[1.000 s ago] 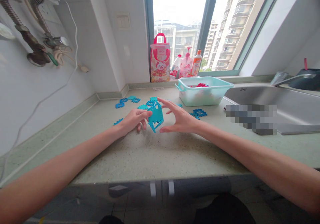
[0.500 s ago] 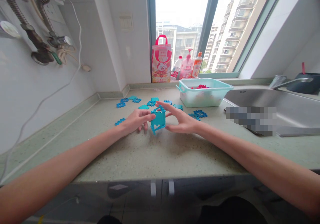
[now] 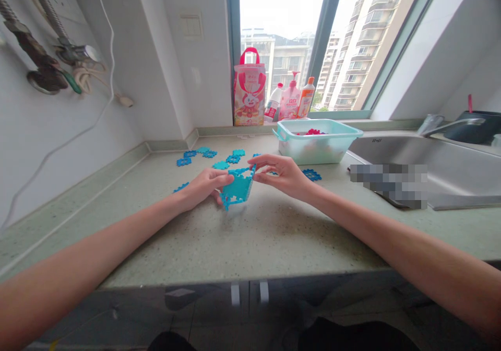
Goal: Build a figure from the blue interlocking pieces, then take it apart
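My left hand grips the left side of a turquoise structure of interlocking plastic tiles, thumb on its front face and fingers behind. It is held in the air above the counter, tilted, with toothed edges and panels joined at angles. My right hand pinches the upper right edge of the same structure between thumb and fingers. Loose tiles lie around: a blue open-frame tile to the left, a solid turquoise tile behind my left hand, and a blue tile beyond my right wrist.
A pale green plastic basin with red pieces inside stands behind my right hand. The steel sink lies to the right. A pink bag and several bottles line the windowsill. The counter ends at a front edge above dark cabinets.
The tile structure has turned and tilted, so its right-hand panel shows more edge-on. My right hand has shifted from cupping its side to pinching its upper right edge. The view has shifted slightly.
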{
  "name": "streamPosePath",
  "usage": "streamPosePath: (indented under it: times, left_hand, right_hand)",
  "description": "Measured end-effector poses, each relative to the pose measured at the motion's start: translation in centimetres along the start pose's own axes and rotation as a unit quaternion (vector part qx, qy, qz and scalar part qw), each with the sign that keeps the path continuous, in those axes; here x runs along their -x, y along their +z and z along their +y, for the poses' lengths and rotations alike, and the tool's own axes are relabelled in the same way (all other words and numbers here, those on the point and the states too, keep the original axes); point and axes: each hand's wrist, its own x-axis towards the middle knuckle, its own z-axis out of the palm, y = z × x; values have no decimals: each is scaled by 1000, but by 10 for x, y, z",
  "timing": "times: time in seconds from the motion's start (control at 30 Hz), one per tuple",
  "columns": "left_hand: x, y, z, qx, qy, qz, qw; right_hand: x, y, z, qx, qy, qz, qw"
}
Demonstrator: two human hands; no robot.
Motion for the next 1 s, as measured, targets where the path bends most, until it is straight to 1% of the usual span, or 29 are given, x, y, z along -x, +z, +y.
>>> streamPosePath:
  times: [0.17,0.23,0.4,0.5,0.57,0.63,0.7,0.77,0.9,1.0]
  left_hand:
    - [-2,-2,-4,30,1,-10,1000]
    - [-1,-2,-3,28,-4,-13,1000]
    - [2,0,5,-34,6,-20,999]
    - [4,2,9,-58,15,-15,998]
    - [5,3,10,-58,8,-8,998]
    - [4,4,9,-53,7,1,999]
    - [3,4,7,-50,24,7,998]
    - [2,5,6,-50,41,2,998]
    - [2,7,10,-41,36,-27,998]
    - [3,9,15,-54,36,-32,997]
  right_hand:
    - [-1,-2,2,36,2,20,999]
    - [-1,-1,1,56,-9,20,998]
    - [1,4,-8,91,-48,-8,995]
    - [2,6,-13,109,-52,-14,993]
    - [3,5,-15,112,-41,-17,993]
    - [3,5,-17,94,-24,-18,995]
    - [2,4,-19,59,-2,-16,998]
    - [0,4,-21,29,24,-19,999]
    - [-5,1,-25,-13,79,-68,994]
    - [-8,-2,-30,-41,106,-113,987]
